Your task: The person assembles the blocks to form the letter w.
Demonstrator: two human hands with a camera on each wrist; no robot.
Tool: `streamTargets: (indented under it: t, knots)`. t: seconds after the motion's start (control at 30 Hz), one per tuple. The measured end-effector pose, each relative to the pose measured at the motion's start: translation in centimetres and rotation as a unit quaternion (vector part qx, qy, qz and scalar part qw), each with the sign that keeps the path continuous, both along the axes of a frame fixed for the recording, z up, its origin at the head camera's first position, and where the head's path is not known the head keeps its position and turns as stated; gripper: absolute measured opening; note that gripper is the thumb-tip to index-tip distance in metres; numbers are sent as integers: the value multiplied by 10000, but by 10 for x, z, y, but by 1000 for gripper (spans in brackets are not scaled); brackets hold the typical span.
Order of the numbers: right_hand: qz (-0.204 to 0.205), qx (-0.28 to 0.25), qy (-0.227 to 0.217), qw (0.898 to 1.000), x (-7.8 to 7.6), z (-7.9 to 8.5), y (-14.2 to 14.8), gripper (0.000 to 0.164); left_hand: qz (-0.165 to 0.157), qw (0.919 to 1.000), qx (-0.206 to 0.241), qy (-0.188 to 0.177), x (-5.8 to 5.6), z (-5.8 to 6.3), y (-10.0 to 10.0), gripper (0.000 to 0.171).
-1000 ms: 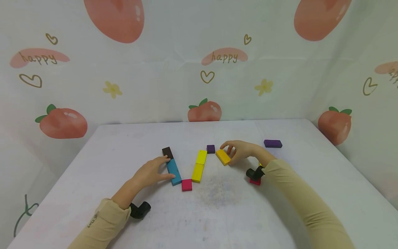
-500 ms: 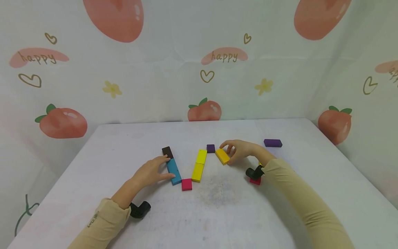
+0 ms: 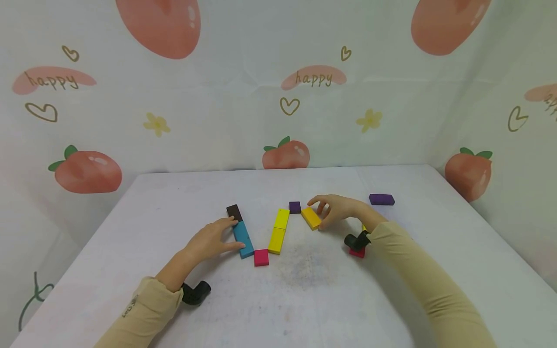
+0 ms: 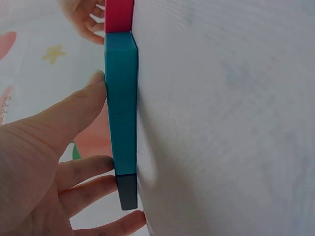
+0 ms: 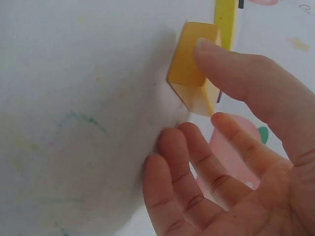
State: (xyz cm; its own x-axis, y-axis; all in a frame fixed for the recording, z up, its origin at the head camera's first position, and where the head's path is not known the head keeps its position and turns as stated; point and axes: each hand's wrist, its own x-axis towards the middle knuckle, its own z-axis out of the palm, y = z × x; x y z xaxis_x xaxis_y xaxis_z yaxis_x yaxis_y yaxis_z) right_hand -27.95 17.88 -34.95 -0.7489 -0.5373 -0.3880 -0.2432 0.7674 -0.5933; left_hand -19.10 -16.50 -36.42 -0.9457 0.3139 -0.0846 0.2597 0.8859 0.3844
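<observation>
Head view: the orange block (image 3: 311, 218) lies right of frame centre, just left of the nearer right hand (image 3: 337, 210), long axis slanting upper-left to lower-right. Thumb contacts block; pinch cannot be confirmed. Left hand (image 3: 211, 240), spread, touches the blue block (image 3: 242, 238).

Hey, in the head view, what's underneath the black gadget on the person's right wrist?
Part of a red block shows below the black gadget, and a sliver of something yellow above it. The rest is covered.
</observation>
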Motion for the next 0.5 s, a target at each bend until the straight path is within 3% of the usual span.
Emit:
streamTargets:
  t: [0.17,0.5]
  knots:
    - [51,-86,46,9999,5,5,5,64,-19,10000,-11,13,-1,0,0,68]
    - [190,-209,636,9976,17,12,30,51,1,10000,-21,-16,0,0,0,68]
